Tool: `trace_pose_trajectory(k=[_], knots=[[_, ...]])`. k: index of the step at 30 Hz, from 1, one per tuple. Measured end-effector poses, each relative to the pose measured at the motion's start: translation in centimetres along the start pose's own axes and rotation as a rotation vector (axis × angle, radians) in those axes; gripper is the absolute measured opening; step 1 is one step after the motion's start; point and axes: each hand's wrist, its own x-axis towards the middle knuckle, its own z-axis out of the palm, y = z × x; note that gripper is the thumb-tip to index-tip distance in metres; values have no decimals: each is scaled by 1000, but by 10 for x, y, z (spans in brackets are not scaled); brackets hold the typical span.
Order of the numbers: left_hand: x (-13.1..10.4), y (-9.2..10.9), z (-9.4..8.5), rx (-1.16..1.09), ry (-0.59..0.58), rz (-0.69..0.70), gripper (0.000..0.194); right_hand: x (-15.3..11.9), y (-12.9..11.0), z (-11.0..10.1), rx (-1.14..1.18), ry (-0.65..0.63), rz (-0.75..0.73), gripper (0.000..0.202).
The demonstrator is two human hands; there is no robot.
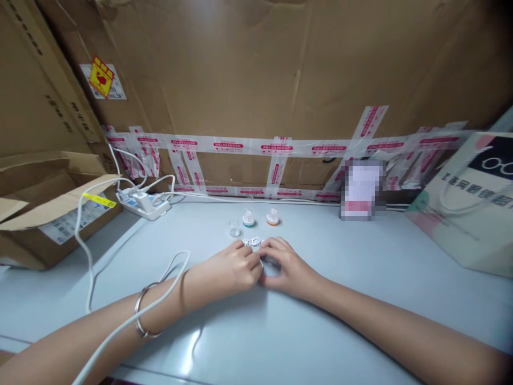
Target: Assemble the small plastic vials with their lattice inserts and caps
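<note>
My left hand (242,267) is closed, its fingers curled at the middle of the table, touching my right hand. My right hand (285,267) has thumb and fingers bent round something small that they mostly hide. Just beyond the fingertips lie small white gear-like pieces (255,242). A clear empty cup (234,228) stands behind them to the left. Farther back are a small clear dome with a green base (248,218) and a matching one with an orange base (273,217), both upright and apart from my hands.
A white cable (132,320) runs across my left forearm. At the back left are a power strip (145,202) with plugs and an open cardboard box (60,224). A blurred-out phone-like object (362,190) leans at the back right, near a paper bag (467,214). Large taped cardboard (240,80) stands behind.
</note>
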Motion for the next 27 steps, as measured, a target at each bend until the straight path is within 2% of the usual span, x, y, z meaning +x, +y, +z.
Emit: trace_pose_trajectory(k=[12, 18, 23, 27], knots=[[2, 11, 6, 120, 80, -41, 15, 0, 1, 2, -21, -2, -9, 27], [4, 12, 5, 199, 97, 64, 18, 1, 2, 1, -21, -9, -14, 24], [1, 6, 5, 112, 77, 37, 18, 1, 1, 1, -20, -7, 7, 25], [-1, -4, 10, -123, 45, -76, 12, 0, 1, 2, -22, -4, 2, 22]])
